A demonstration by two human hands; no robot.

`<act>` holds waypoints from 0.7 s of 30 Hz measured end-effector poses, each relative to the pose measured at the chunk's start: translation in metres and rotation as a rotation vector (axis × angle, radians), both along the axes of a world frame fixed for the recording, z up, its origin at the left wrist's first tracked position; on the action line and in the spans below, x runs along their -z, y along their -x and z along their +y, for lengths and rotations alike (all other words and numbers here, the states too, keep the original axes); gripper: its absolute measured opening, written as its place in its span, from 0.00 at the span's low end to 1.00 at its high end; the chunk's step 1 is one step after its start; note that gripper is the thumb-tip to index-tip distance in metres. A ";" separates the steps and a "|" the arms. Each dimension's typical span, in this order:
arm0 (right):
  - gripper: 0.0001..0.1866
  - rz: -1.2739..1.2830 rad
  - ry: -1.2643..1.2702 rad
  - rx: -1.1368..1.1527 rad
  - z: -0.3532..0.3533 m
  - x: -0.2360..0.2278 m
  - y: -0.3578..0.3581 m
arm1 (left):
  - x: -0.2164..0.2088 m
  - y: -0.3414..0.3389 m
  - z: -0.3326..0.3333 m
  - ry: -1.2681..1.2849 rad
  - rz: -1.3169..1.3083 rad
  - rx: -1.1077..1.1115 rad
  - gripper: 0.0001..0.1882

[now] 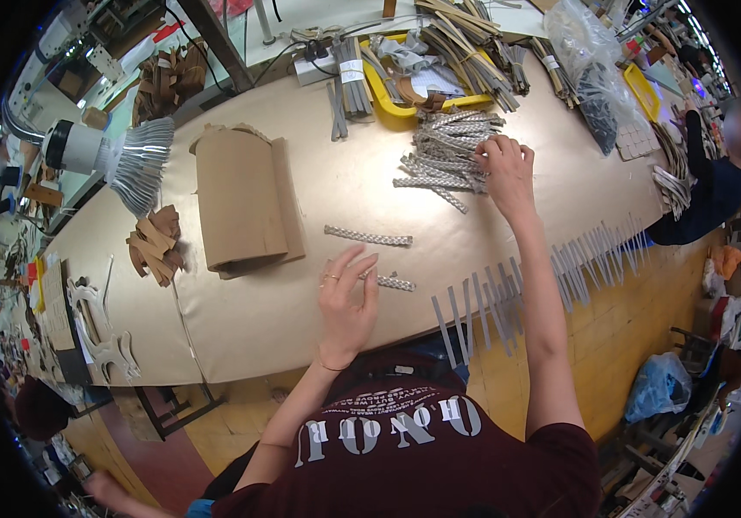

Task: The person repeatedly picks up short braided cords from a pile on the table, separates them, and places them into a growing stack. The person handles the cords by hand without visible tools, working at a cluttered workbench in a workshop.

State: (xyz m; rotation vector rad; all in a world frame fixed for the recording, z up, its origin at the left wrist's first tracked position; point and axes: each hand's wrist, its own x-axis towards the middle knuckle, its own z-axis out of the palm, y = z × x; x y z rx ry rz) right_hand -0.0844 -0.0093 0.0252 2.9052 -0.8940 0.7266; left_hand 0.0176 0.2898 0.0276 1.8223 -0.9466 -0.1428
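Observation:
A heap of short, grey-and-white braided strips [448,142] lies on the table's far side. At its right edge is my right hand [509,173], fingers bent down and closed on a braided strip, with the fingertips partly hidden. Closer to me, my left hand [346,302] has its fingers apart, above one braided strip [398,283] whose left end it covers. Another single braided strip [369,236] lies just beyond the left fingers, apart from them.
A brown cardboard roll [241,198] and brown scraps [156,246] lie left, near a lamp-like fixture [142,164]. Thin grey strips [496,298] overhang the front edge. Behind the heap are a yellow tray [396,110] and flat strip bundles [353,82]. A co-worker [707,190] is at right.

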 end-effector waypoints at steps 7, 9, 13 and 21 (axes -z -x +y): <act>0.04 -0.169 -0.230 -0.001 0.017 -0.028 0.004 | -0.015 -0.004 -0.008 0.056 0.235 0.094 0.12; 0.03 -0.222 -0.683 -0.009 0.043 -0.047 0.008 | -0.022 -0.002 -0.014 0.097 0.331 0.053 0.13; 0.04 -0.117 -1.135 -0.345 0.130 -0.060 0.015 | -0.029 0.001 -0.019 0.333 0.827 0.073 0.16; 0.14 0.035 -1.456 -0.208 0.204 -0.046 0.010 | -0.019 -0.014 0.010 0.394 1.024 -0.063 0.16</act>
